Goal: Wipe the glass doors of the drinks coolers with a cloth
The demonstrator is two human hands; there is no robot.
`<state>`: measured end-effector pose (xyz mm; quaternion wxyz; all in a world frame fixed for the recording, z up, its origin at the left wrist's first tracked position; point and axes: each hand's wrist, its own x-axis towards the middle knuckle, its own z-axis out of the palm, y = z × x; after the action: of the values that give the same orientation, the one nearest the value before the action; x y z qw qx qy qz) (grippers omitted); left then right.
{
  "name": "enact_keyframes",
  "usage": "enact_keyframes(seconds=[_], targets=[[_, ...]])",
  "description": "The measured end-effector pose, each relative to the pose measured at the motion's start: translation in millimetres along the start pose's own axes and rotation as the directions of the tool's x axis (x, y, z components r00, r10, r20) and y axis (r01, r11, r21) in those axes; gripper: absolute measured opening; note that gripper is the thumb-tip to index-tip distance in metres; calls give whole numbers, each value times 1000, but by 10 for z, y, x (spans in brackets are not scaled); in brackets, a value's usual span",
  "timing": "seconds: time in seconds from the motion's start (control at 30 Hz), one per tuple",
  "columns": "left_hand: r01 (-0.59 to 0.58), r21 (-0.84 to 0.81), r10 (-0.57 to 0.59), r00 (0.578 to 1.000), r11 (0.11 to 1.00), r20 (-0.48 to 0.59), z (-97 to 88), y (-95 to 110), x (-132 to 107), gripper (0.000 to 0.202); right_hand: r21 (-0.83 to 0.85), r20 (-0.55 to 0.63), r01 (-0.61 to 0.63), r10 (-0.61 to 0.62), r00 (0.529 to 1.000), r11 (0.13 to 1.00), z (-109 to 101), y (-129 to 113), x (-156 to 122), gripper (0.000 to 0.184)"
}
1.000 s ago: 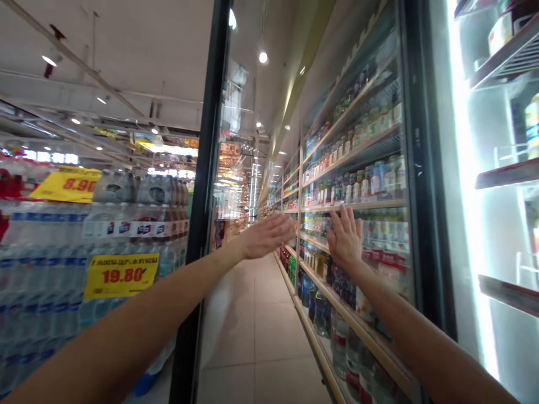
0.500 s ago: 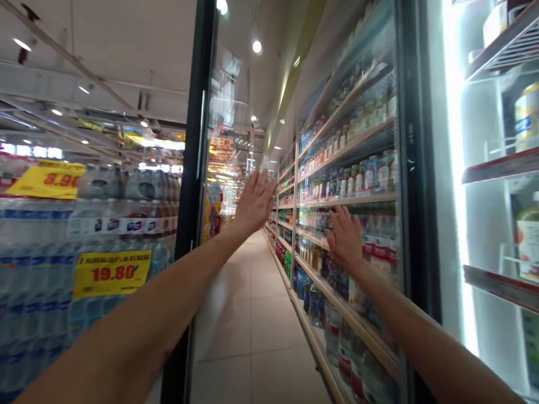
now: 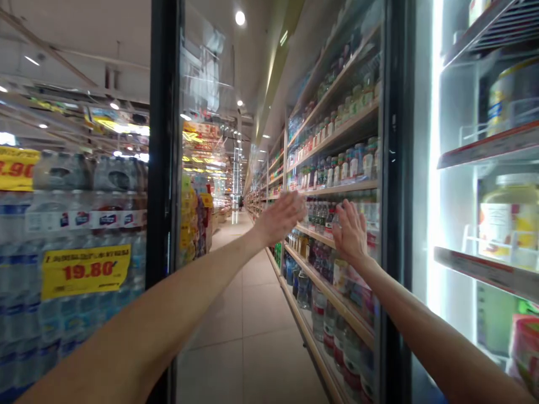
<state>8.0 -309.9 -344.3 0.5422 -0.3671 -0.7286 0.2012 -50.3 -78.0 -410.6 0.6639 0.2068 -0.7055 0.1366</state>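
Flat, clear glass door (image 3: 261, 303) sits in a straight black frame (image 3: 396, 168), left hand (image 3: 280, 217) and right hand (image 3: 351, 233) apart before it, fingers extended, can't tell if touching.

Mixed light on my feed, middling to dim overall. Harshest source: white light strip (image 3: 433, 168) inside the cooler at right, blown out. Ceiling lamp (image 3: 240, 18) clips to a white disc; ceiling (image 3: 84, 28) reads dull grey. I get pale reflections across the upper glass door (image 3: 206, 78). Left forearm (image 3: 168, 303) shaded along its lower edge. Left hand (image 3: 275, 221) motion-smeared at the fingers, right hand (image 3: 351, 233) soft too. Price sign (image 3: 86, 271): big digits legible to me, small print mushy. Bottles (image 3: 19, 314) far left blurry; jar (image 3: 497, 219) near right edge soft, stretched.
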Motion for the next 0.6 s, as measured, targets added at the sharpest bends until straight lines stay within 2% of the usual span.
enact_keyframes(seconds=[0.03, 0.07, 0.1, 0.13, 0.17, 0.23, 0.3, 0.33, 0.37, 0.4, 0.47, 0.5, 0.53, 0.57, 0.6], targets=[[-144, -30, 146, 987, 989, 62, 50, 105, -33, 36, -1, 3, 0, 0, 1000, 1000, -6, 10, -21, 52], [-266, -58, 271, 956, 962, 111, 88, 182, -54, 34, -1, 9, 3, -3, 1000, 1000, -11, 16, -40, 52], [-343, -76, 351, 925, 936, 145, 108, 221, -54, 33, -2, 11, 6, -6, 1000, 1000, -13, 22, -58, 51], [-366, -75, 374, 913, 927, 162, 108, 218, -29, 33, -3, 13, 6, -6, 1000, 1000, -14, 29, -73, 51], [-327, -51, 331, 931, 943, 156, 90, 179, 18, 34, -4, 12, 2, -2, 1000, 1000, -13, 38, -86, 50], [-102, 31, 99, 992, 994, 75, 28, 53, 138, 36, -5, 10, -18, 18, 1000, 1000, -9, 62, -107, 49], [99, 73, -97, 995, 992, -27, -8, -18, 207, 38, -6, 16, -34, 34, 999, 999, -6, 83, -127, 49], [115, 71, -111, 993, 991, -47, 0, -2, 202, 38, -5, 23, -37, 37, 999, 999, -5, 88, -138, 49], [58, 55, -56, 998, 997, -39, 24, 48, 172, 37, -4, 28, -37, 37, 999, 999, -5, 91, -149, 49], [-51, 27, 52, 999, 998, -10, 61, 118, 125, 35, -1, 32, -34, 34, 999, 999, -6, 90, -161, 49], [-286, -38, 288, 956, 957, 57, 141, 254, 36, 33, 6, 33, -21, 21, 999, 1000, -10, 87, -181, 50], [-354, -60, 358, 930, 933, 80, 167, 286, 20, 33, 10, 33, -15, 14, 999, 1000, -11, 88, -189, 50], [-369, -65, 374, 923, 927, 90, 178, 283, 35, 33, 12, 33, -12, 11, 999, 1000, -13, 93, -195, 49], [-325, -53, 329, 941, 944, 84, 170, 248, 79, 33, 11, 31, -15, 14, 999, 1000, -17, 104, -199, 50], [-225, -28, 227, 972, 974, 58, 149, 190, 147, 35, 8, 26, -25, 25, 999, 1000, -21, 120, -202, 50]])
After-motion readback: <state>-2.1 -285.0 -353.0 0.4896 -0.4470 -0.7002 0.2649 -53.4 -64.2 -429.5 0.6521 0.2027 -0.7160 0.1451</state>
